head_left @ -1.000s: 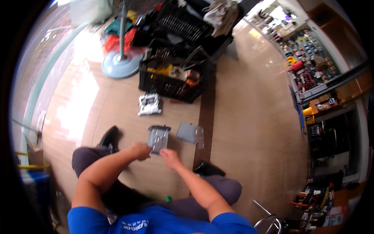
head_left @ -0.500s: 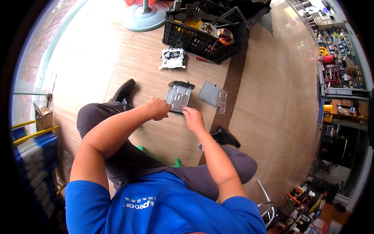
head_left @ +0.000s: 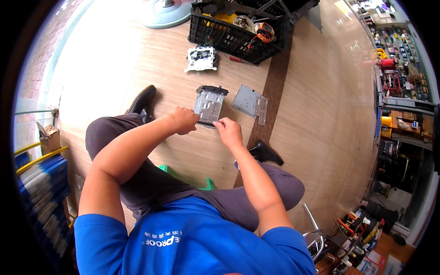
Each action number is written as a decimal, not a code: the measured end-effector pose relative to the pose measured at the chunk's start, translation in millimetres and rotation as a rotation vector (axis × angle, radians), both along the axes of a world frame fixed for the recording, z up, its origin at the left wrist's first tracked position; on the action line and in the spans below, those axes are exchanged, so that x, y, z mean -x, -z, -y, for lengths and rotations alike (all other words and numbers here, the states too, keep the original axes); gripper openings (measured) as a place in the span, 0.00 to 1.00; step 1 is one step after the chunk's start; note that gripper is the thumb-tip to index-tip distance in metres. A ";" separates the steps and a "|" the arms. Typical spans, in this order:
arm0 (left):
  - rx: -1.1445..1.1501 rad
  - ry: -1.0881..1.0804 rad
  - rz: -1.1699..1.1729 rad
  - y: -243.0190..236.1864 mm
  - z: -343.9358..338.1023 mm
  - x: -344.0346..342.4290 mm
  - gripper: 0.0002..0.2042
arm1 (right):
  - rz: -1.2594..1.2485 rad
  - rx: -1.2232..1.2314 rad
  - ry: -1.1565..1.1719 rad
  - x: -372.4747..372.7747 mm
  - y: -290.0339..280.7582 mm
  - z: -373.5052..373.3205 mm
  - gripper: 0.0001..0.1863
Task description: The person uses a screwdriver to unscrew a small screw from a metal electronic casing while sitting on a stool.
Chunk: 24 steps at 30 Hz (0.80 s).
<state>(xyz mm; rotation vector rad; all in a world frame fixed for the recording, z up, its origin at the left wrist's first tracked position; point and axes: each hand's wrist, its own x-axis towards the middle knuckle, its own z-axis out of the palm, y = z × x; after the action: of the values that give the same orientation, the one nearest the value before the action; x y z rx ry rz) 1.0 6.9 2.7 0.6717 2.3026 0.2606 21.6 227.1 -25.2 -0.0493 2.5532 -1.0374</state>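
A boxy metal car stereo unit (head_left: 210,104) lies on the floor between my feet, its black end facing away from me. Along its near edge runs a dark narrow strip (head_left: 206,123). My left hand (head_left: 184,120) is closed at the left end of this strip, its fingertips partly hidden. At the strip's right end, my right hand (head_left: 229,132) pinches with thumb and fingers. Whether the strip is loose or part of the unit I cannot tell. To the right lies a flat grey metal cover plate (head_left: 246,100) with a perforated, label-like section.
Beyond the unit sits a white-framed mechanism (head_left: 201,59). A red-handled screwdriver (head_left: 237,60) lies near a black crate (head_left: 220,34) with tools and an orange meter. My shoes (head_left: 143,99) flank the work. A round stand base (head_left: 166,16) is at the far left.
The view has tilted slightly, so the floor objects appear higher. Both hands remain at the unit's near edge, where the dark strip now shows more plainly between them.
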 end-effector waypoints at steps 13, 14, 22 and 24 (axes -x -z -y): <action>-0.011 0.016 0.021 -6.8 -0.7 0.9 0.20 | -0.150 0.043 -0.147 -6.1 7.1 -2.1 0.11; -0.007 0.016 0.024 -6.4 -0.8 0.9 0.20 | -0.133 0.055 -0.158 -6.2 7.5 -2.0 0.11; -0.010 0.020 0.017 -6.1 -0.9 0.7 0.19 | -0.179 0.042 -0.072 -6.7 10.5 -0.9 0.09; -0.013 0.022 0.007 -3.9 -1.3 0.1 0.19 | -0.157 0.019 -0.101 -6.7 9.4 -2.0 0.09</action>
<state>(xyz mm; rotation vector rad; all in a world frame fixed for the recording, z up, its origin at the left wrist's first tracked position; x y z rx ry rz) 0.9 8.2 6.6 0.7017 2.2869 0.2678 28.3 229.1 -34.5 -0.2721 2.6496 -1.0573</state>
